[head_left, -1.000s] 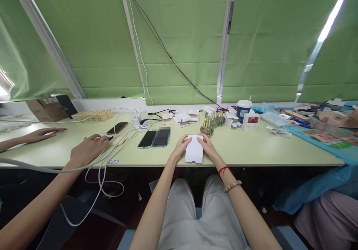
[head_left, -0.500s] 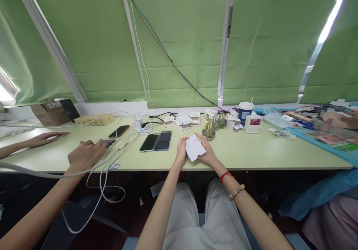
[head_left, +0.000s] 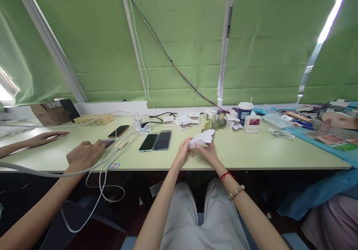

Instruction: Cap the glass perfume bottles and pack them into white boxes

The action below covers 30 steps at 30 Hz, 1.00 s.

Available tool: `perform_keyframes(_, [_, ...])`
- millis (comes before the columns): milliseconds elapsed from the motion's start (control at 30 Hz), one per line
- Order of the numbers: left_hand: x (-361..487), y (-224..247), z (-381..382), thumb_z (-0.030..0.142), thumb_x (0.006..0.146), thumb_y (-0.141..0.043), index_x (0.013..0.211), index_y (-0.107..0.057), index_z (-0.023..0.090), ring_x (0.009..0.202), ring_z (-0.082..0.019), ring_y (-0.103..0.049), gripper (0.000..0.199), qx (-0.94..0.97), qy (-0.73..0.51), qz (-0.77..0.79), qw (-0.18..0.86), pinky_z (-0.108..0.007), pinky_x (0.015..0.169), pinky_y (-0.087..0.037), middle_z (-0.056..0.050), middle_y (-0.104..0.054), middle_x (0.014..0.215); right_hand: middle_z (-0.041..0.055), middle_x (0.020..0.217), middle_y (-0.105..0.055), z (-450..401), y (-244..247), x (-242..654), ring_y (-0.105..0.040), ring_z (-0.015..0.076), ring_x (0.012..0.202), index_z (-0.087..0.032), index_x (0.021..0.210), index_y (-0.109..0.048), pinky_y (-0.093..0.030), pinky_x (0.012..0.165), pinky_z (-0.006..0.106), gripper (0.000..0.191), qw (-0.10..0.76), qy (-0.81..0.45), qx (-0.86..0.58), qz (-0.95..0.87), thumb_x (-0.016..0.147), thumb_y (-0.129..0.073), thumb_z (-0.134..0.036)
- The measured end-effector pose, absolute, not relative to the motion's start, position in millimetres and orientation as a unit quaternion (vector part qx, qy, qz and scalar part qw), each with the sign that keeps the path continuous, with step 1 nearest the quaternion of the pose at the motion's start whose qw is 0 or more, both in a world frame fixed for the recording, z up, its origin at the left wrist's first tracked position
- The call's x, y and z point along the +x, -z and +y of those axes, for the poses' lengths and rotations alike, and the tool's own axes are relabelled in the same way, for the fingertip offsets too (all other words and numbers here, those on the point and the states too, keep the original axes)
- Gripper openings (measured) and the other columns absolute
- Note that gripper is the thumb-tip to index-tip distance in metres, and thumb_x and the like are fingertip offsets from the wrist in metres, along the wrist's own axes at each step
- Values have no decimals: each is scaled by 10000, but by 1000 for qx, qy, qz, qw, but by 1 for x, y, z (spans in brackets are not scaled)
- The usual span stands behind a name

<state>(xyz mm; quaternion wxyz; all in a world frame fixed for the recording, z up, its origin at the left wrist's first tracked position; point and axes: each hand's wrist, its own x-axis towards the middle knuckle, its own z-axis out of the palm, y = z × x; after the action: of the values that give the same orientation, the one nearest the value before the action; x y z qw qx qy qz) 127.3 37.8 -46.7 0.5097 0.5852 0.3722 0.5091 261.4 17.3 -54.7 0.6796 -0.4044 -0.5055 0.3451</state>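
Observation:
Between my two hands, just above the table's front part, is a small white paper box point(head_left: 200, 139), tilted with a flap pointing right. My left hand point(head_left: 184, 151) is closed on its left end. Fingers of my right hand point(head_left: 208, 151) wrap round its right and lower side, and a red string and a beaded bracelet circle that wrist. Right behind the box stand several small glass bottles point(head_left: 214, 124) with gold-coloured tops. Several open white boxes point(head_left: 183, 122) lie at the back, left of the bottles.
Two phones point(head_left: 148, 142) lie left of my hands, one blurred out. Another person's hand point(head_left: 85, 155) rests farther left among white cables point(head_left: 112, 155). A lidded cup point(head_left: 244, 112) and a white box with a red picture point(head_left: 252, 124) stand right. Plastic packets point(head_left: 281, 133) lie beyond.
The white box has turned in my hands, from a flat face toward me to a tilted position with its flap to the right. My right hand has shifted slightly with it.

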Motion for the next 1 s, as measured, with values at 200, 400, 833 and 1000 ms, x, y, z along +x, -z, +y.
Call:
perform_keyframes(200, [124,41,34,490,759,-548,1225,-510,160,653,-129,-610,572,626,-479,348,507,-253,586,-496,-102,-593,1094,105,1010,-617,23,60,269,-598,242,841,-166,1081,-518,-497,494,294,539,670,-424,-405,-455,670,-536,-514])
perform_keyframes(400, [128,41,32,416,701,-640,1113,-599,121,916,-192,-592,508,692,-431,342,467,-255,748,-479,-105,-608,1136,111,937,-658,22,59,266,-610,254,851,-137,933,-599,-499,726,341,493,642,-460,-392,-473,648,-609,-539])
perform_keyframes(833, [132,47,30,301,608,-708,1446,-133,173,1287,-295,-323,1024,788,-394,380,282,-445,1062,-311,-157,-276,1402,120,891,-660,30,65,267,-604,244,788,-94,999,-604,-477,706,343,646,611,-474,-368,-517,753,-433,-667])
perform_keyframes(1000, [131,44,24,378,621,-716,1416,-283,236,1345,-310,-201,917,817,-365,387,220,-465,1107,-224,-124,-162,1422,130,957,-654,36,69,268,-606,249,829,-96,1079,-589,-481,705,343,684,619,-477,-361,-509,781,-369,-671])
